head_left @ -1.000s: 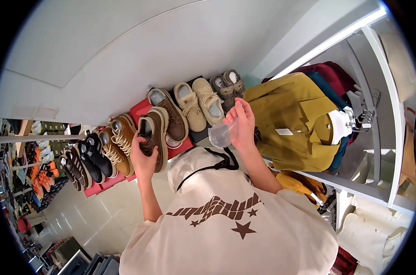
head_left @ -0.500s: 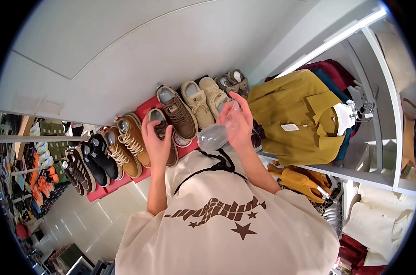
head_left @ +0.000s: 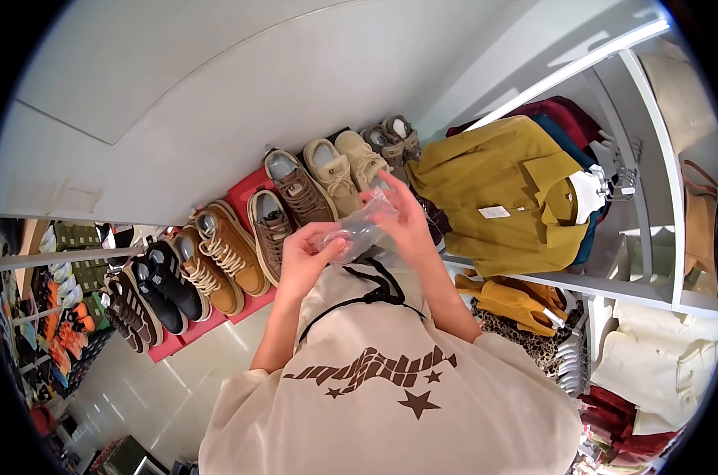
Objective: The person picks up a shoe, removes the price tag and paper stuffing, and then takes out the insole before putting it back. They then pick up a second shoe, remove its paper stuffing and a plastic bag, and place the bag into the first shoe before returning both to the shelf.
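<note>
Between my hands, in front of my chest, is a clear plastic shoe insert [head_left: 356, 231]. My left hand [head_left: 310, 257] grips its rounded left end between thumb and fingers. At the other end, my right hand [head_left: 404, 224] pinches the upper right part of the insert. Just behind my left hand stands a brown laced shoe [head_left: 270, 229], with its mate [head_left: 297, 188] beside it on a red box. Beige shoes [head_left: 332, 176] stand behind the insert, partly covered by it and my right hand.
Tan shoes [head_left: 231, 245] and black shoes [head_left: 169, 281] continue the row to the left. A mustard shirt [head_left: 493, 186] hangs on a rack [head_left: 651, 293] at right, close to my right hand. A white wall [head_left: 216, 103] rises behind the shoes.
My left hand has come away from the brown shoe, moved right and closed on the insert. The insert, earlier held by my right hand alone, is now in both hands.
</note>
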The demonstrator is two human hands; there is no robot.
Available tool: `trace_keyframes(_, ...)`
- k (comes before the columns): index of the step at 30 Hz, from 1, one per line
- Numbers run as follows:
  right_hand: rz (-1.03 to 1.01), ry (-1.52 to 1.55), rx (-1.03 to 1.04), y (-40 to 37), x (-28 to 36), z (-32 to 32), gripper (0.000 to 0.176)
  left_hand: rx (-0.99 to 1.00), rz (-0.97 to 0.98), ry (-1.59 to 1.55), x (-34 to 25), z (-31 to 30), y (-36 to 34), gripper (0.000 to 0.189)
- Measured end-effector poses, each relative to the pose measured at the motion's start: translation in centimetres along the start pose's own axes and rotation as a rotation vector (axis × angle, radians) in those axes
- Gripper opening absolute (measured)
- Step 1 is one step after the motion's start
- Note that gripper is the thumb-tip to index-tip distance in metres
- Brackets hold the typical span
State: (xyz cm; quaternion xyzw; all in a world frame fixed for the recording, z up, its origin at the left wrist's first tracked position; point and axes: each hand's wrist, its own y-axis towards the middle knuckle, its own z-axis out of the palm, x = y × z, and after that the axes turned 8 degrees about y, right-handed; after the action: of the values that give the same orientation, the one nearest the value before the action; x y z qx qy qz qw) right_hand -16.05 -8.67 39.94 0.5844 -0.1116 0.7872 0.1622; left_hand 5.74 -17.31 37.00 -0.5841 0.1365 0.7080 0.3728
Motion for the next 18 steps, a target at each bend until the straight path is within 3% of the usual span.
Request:
trace_keyframes(4, 0.229, -0.07, 0.102, -1.0, 0.0, -1.1, 0.072, 0.015, -0.025, 0.086, 1.6, -0.8, 0.5, 0.035)
trace_keyframes(9, 0.343, -0.051, -0.036, -1.6, -1.6, -1.3, 0.047, -0.071, -0.009, 0.258, 0.5, 0.0, -0.4, 0.049)
trace_keyframes(11, 0.33, -0.093, -0.046, -1.8, -2.2, -2.0, 0.044, -0.434, 0.42, 0.678, 1.2, -0.9, -0.7, 0.061)
trace_keyframes(14, 0.309, -0.1, -0.081, -2.2, -3.1, -3.1, 0.035, -0.716, 0.404, 1.012, 3.2, -3.4, -1.3, 0.095)
trace_keyframes(18, 0.291, 0.084, -0.057, -2.5, -6.0, -5.9, 0.028, -0.805, 0.246, 1.219, 5.9, -4.9, -0.4, 0.112)
